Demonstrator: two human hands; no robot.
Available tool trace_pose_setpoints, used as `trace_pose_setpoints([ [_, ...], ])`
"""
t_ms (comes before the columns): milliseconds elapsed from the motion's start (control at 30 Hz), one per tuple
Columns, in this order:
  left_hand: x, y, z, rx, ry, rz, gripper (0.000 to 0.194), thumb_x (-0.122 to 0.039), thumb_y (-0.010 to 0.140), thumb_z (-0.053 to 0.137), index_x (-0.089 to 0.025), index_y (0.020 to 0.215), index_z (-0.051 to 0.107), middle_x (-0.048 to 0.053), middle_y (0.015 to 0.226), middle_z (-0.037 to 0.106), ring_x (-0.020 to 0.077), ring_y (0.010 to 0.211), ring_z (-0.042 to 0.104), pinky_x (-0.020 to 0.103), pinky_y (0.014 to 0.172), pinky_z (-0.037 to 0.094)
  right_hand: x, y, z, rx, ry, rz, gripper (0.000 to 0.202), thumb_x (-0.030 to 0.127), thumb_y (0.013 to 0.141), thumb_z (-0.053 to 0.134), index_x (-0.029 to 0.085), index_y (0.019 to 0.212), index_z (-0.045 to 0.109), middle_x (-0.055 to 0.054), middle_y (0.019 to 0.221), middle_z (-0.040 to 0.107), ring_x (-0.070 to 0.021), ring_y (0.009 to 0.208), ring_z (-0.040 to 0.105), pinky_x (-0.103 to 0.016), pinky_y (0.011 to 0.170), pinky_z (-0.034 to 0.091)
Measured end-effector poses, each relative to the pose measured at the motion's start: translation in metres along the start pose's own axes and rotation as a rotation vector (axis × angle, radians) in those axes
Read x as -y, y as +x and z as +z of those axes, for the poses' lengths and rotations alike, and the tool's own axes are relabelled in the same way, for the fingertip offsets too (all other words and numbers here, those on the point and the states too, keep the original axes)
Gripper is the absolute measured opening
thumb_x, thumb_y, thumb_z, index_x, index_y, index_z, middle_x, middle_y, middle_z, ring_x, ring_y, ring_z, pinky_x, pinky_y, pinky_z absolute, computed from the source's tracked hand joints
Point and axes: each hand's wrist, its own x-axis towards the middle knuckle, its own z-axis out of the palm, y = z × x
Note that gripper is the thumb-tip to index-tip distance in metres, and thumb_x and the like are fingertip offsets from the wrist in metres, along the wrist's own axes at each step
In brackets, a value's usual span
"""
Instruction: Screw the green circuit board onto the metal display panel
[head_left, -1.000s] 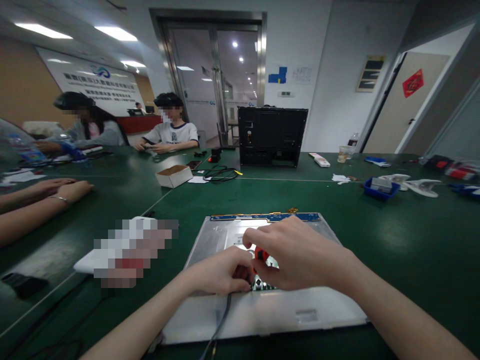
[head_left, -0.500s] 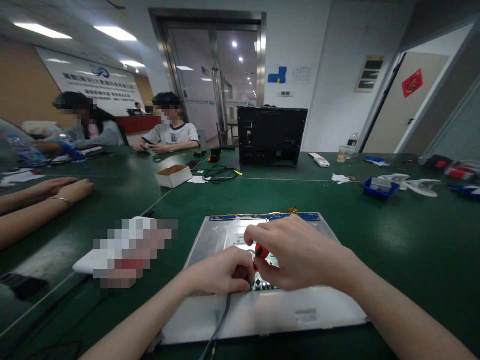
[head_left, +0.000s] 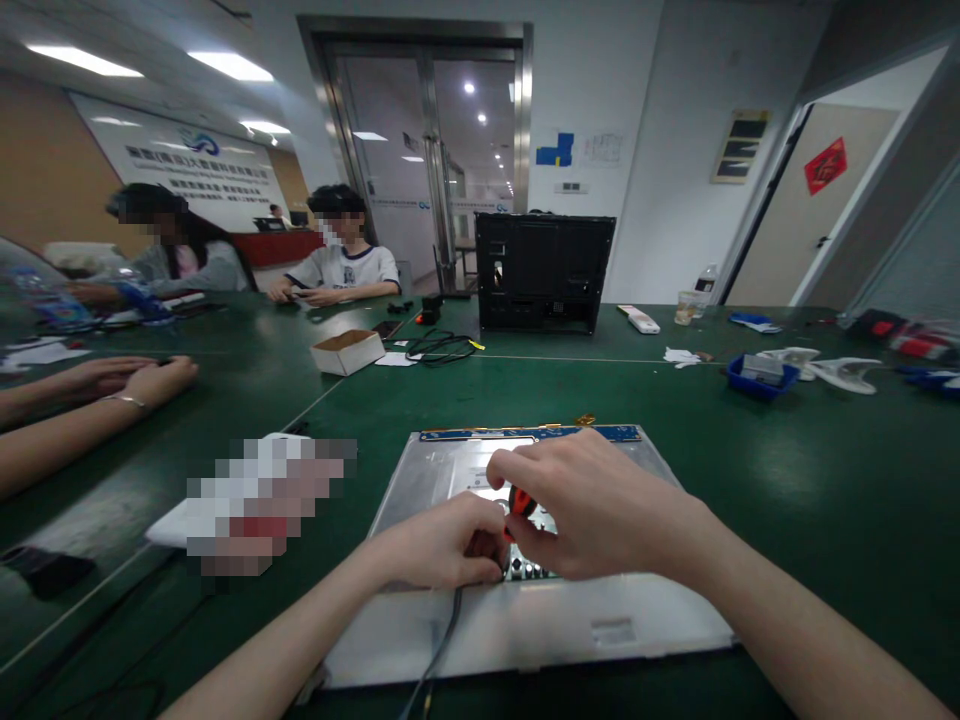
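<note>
Fingers of the right hand (head_left: 592,505) pinch a red-and-black handle (head_left: 522,501), lower centre of frame — left hand (head_left: 446,538) curls beside circuit board (head_left: 531,570), grip hidden, cannot tell.

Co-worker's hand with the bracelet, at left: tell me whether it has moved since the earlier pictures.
Yes, slightly: the co-worker's braceleted hand has shifted rightward in view, closer to the open box, which has kept its place.
</note>
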Motion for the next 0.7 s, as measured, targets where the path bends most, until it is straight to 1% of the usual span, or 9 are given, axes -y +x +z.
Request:
trace_pose_setpoints([
  [133,-0.0023,-0.0007,-0.0011,-0.007,0.003,-0.012,0.007,-0.020,0.075,0.065,-0.017,0.082,0.064,-0.001,0.072,0.059,0.0151,0.065,0.055,0.024,0.057,0.042,0.0004,0.0005,0.0004,0.017,-0.011,0.040,0.019,0.031,0.093,0.059,0.019,0.107,0.061,-0.005,0.088,0.076,-0.0181,0.072,0.065,-0.028,0.057,0.023],
  [200,-0.0021,-0.0009,-0.0006,-0.009,0.008,-0.010,0.006,-0.020,0.076,0.065,-0.016,0.081,0.064,-0.001,0.070,0.058,0.0146,0.063,0.054,0.024,0.055,0.041,0.0003,0.0006,0.0007,0.025,-0.028,0.054,0.016,0.028,0.093,0.057,0.018,0.106,0.062,-0.005,0.086,0.076,-0.0175,0.070,0.064,-0.028,0.057,0.022],
  [300,-0.0003,-0.0008,0.0004,-0.014,0.021,0.016,0.006,-0.018,0.076,0.065,-0.016,0.082,0.064,-0.001,0.071,0.059,0.0145,0.063,0.054,0.024,0.055,0.041,-0.0003,-0.0003,0.0010,0.012,-0.009,0.005,0.017,0.023,0.089,0.057,0.018,0.105,0.060,-0.005,0.091,0.075,-0.0158,0.069,0.061,-0.027,0.056,0.023],
  [367,0.0006,-0.0008,0.0006,-0.021,0.032,0.032,0.008,-0.018,0.076,0.066,-0.016,0.084,0.064,0.000,0.073,0.060,0.0146,0.064,0.054,0.024,0.056,0.041,-0.0009,-0.0009,0.0008,-0.006,0.005,-0.040,0.016,0.023,0.087,0.059,0.018,0.102,0.059,-0.005,0.091,0.073,-0.0147,0.067,0.058,-0.027,0.056,0.022],
  [467,0.0005,-0.0012,0.0003,-0.022,0.048,0.015,0.009,-0.021,0.078,0.066,-0.016,0.086,0.066,0.000,0.074,0.061,0.0156,0.066,0.055,0.025,0.057,0.042,-0.0009,-0.0005,0.0000,-0.005,0.004,-0.045,0.009,0.028,0.092,0.058,0.020,0.094,0.059,-0.003,0.084,0.072,-0.0132,0.065,0.055,-0.027,0.056,0.021],
  [533,0.0003,-0.0016,0.0004,-0.019,0.039,-0.006,0.010,-0.022,0.077,0.066,-0.016,0.086,0.066,0.001,0.074,0.061,0.0159,0.065,0.055,0.025,0.057,0.042,-0.0003,0.0005,-0.0006,0.013,-0.005,-0.018,0.014,0.030,0.096,0.056,0.020,0.087,0.060,-0.001,0.079,0.071,-0.0124,0.064,0.054,-0.028,0.056,0.019],
  [567,0.0004,-0.0017,0.0006,-0.018,0.032,-0.011,0.011,-0.021,0.077,0.065,-0.016,0.086,0.066,0.001,0.074,0.061,0.0158,0.065,0.055,0.025,0.057,0.042,0.0000,0.0008,-0.0008,0.020,-0.009,-0.006,0.016,0.029,0.097,0.055,0.020,0.085,0.060,-0.001,0.078,0.070,-0.0121,0.064,0.053,-0.028,0.056,0.019],
  [633,0.0013,-0.0019,0.0015,-0.014,0.023,-0.003,0.012,-0.019,0.076,0.064,-0.016,0.087,0.066,0.000,0.075,0.062,0.0156,0.065,0.056,0.025,0.058,0.043,0.0006,0.0007,-0.0006,0.017,-0.015,0.000,0.011,0.024,0.095,0.056,0.020,0.086,0.059,-0.001,0.079,0.070,-0.0119,0.064,0.053,-0.028,0.055,0.019],
  [700,0.0027,-0.0020,0.0024,-0.025,0.037,0.016,0.012,-0.018,0.076,0.064,-0.016,0.087,0.066,0.000,0.076,0.063,0.0155,0.066,0.056,0.024,0.058,0.042,0.0005,-0.0001,0.0001,-0.002,-0.008,-0.030,0.003,0.022,0.089,0.058,0.019,0.090,0.059,-0.002,0.083,0.071,-0.0123,0.064,0.053,-0.027,0.055,0.020],
])
